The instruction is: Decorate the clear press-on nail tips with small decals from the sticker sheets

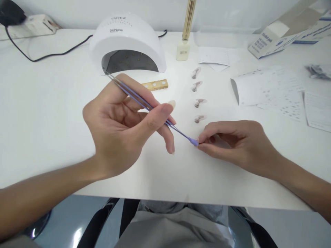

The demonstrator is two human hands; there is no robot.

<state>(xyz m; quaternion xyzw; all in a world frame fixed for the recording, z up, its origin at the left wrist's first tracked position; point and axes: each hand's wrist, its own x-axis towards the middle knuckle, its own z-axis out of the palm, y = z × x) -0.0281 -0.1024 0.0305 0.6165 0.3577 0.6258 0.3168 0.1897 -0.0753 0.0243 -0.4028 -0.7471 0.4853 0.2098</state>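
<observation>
My left hand [126, 124] is closed around thin purple tweezers [144, 103], which slant down to the right. The tweezers' tip meets a tiny purple piece [193, 141] pinched between the thumb and fingers of my right hand [232, 143], low over the white table [51, 113]. Just above my right hand, several small clear nail tips on stands [198, 102] lie in a column.
A white dome nail lamp [126, 43] stands at the back, with a black cable [51, 53] trailing left. A gold strip with holes [155, 84], a gold-capped bottle [184, 38], paper sheets [271, 91] and an open box [281, 34] lie around. The table's front edge is near my lap.
</observation>
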